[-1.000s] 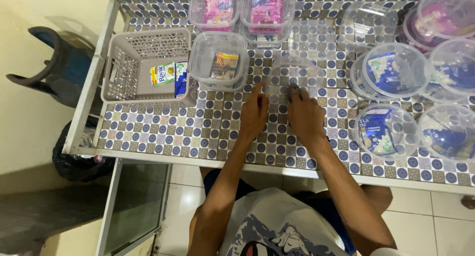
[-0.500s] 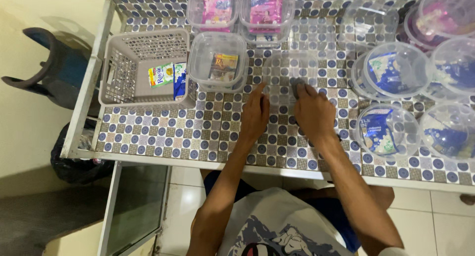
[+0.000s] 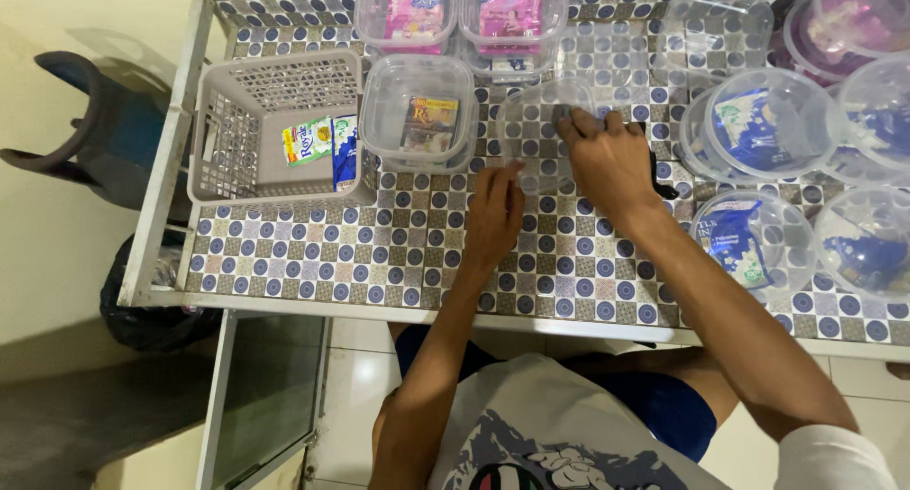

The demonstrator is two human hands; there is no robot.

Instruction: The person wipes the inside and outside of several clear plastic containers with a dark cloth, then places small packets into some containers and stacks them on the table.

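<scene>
An empty clear plastic tub point(image 3: 540, 130) stands on the patterned tabletop point(image 3: 379, 253), just right of a lidded square tub holding a brown sachet point(image 3: 419, 111). My right hand point(image 3: 611, 163) reaches over the empty tub's right side, its fingers curled on the far rim. My left hand point(image 3: 493, 215) lies flat on the table, its fingertips touching the tub's near edge. A small dark object point(image 3: 661, 179) peeks out from beside my right hand.
A grey slotted basket point(image 3: 237, 120) with green and blue sachets sits at the left. Two square tubs with pink sachets point(image 3: 464, 11) stand at the back. Round lidded tubs with blue-white sachets point(image 3: 768, 135) crowd the right. A blue seat point(image 3: 95, 120) stands left of the table.
My right hand has moved away from me and slightly right, pushing the clear tub toward the back. My left hand has followed a little, staying at the near edge.
</scene>
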